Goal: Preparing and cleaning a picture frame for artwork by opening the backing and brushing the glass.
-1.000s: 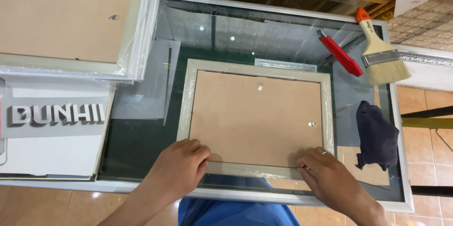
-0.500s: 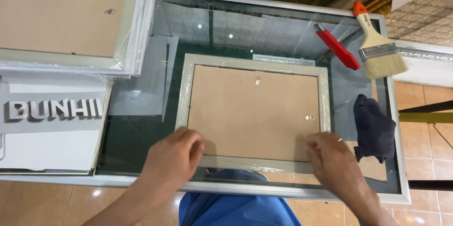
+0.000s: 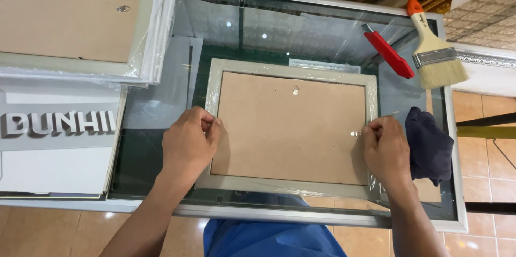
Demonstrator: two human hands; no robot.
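Here, both hands grip a picture frame (image 3: pixel 290 128) lying face-down between them on the glass counter (image 3: pixel 322 26): left hand (image 3: pixel 189 141) clenched on one side rail, right hand (image 3: pixel 386 149) on the other. Clear wrap already covers it. Beyond the right hand lie a dark cloth (image 3: pixel 427 144), red cutter (image 3: pixel 388 53) and brush (image 3: pixel 435 50).

Picture frame (image 3: pixel 290 128) face down (plastic-wrapped), left hand (image 3: pixel 189 141), right hand (image 3: pixel 386 149) gripping its sides
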